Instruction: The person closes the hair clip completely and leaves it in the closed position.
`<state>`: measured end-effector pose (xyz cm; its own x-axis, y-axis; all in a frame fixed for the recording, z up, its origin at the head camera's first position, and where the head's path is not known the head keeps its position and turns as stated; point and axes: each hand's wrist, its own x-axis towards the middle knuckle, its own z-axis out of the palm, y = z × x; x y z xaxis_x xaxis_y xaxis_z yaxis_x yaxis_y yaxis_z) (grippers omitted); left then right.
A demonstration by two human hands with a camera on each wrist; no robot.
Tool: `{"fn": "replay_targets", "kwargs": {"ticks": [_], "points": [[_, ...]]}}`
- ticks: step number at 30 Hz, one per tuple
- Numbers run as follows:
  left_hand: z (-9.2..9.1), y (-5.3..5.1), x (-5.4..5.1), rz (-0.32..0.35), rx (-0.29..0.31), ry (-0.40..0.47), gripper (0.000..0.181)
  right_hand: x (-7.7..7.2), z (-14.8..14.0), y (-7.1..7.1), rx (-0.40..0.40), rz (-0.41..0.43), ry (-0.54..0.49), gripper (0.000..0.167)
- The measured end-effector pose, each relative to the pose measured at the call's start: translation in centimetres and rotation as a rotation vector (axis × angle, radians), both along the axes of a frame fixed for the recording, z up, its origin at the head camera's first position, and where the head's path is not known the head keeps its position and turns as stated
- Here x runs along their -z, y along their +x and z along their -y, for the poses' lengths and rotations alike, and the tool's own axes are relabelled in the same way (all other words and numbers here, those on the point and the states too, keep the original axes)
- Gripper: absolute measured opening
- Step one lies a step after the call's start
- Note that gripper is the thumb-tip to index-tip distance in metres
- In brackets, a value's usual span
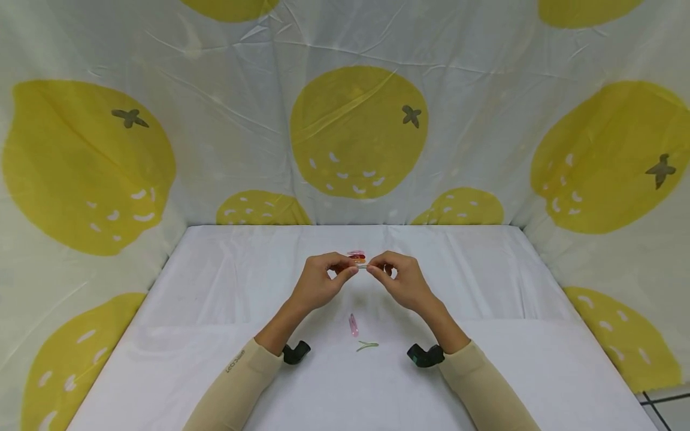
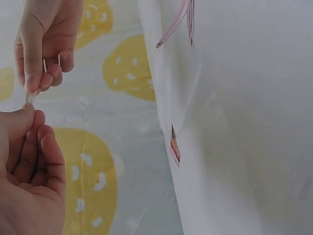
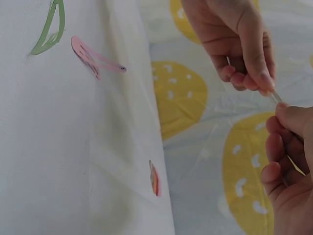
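Note:
My left hand (image 1: 323,280) and right hand (image 1: 403,281) meet above the middle of the table. Between them is a small, slim, pale hair clip (image 1: 363,267), each hand pinching one end with thumb and fingertips. The right wrist view shows the same pale clip (image 3: 277,95) bridging the fingertips; most of it is hidden by them. Nearer to me on the cloth lie a pink snap hair clip (image 1: 353,325) and a green snap hair clip (image 1: 368,345). Both stand open in the right wrist view.
Just beyond the hands, several pink, red and orange hair clips (image 1: 357,255) lie close together, partly hidden by the fingers. A white cloth covers the table (image 1: 226,263). Lemon-print curtains (image 1: 358,131) rise at the back and both sides.

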<state>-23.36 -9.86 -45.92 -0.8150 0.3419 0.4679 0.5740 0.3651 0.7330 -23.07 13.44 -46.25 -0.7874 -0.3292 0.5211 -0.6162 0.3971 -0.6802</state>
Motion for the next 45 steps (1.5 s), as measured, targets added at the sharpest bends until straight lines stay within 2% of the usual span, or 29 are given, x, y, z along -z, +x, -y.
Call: {"fn": "replay_targets", "kwargs": {"ticks": [7,14,21,35,45], "points": [[0.1,0.1,-0.2,0.050,0.022,0.026,0.008,-0.1,0.0,0.2,-0.017,0.055,-0.049,0.004],[0.0,0.3,-0.3,0.077,0.018,0.040,0.008,-0.4,0.2,0.5,0.005,0.095,-0.038,0.005],[-0.1,0.5,-0.3,0.087,0.036,0.056,0.008,-0.4,0.1,0.5,-0.015,0.140,-0.028,0.003],[0.1,-0.1,0.3,0.034,-0.010,0.030,0.006,0.6,-0.1,-0.1,0.014,0.087,-0.046,0.005],[0.1,-0.8,1.5,0.033,-0.052,0.007,0.008,1.7,0.0,-0.8,0.058,0.091,-0.013,0.007]]}}
